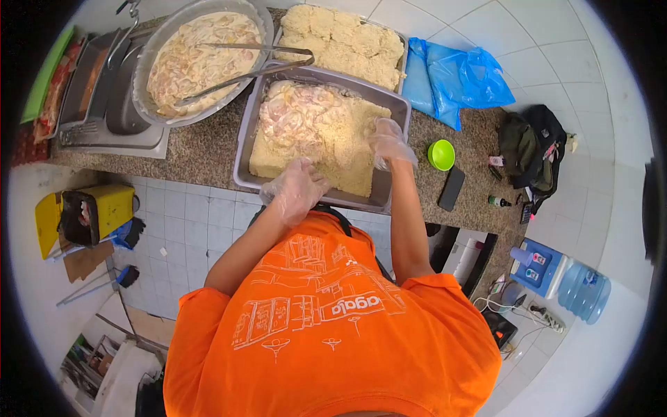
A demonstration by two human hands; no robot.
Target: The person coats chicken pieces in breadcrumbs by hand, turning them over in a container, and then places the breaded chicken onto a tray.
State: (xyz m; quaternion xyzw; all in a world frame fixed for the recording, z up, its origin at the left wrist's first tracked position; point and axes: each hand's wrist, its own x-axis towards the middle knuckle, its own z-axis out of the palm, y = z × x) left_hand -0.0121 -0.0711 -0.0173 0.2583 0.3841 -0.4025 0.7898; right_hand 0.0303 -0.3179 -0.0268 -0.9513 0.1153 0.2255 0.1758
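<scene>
A grey plastic tub [243, 149] holds pale breadcrumbs [351, 174] with a heap of wet, batter-coated raw meat pieces [295, 115] on top at the left. Both my hands wear clear plastic gloves. My left hand [297, 186] is at the tub's near side, touching the crumbs just below the meat, its fingers loosely apart. At the right side of the tub, my right hand [391, 142] reaches down onto the crumbs with its fingers slightly bent. Neither hand shows anything held, though the right fingertips are partly hidden.
Left of the tub stands a large bowl [142, 97] of battered meat, with metal tongs [260, 47] reaching across its rim. Behind is a tray of crumbed pieces [340, 42]. Blue plastic bags [451, 76], a green bowl [440, 155] and a phone [451, 189] lie to the right. A sink [125, 90] is at left.
</scene>
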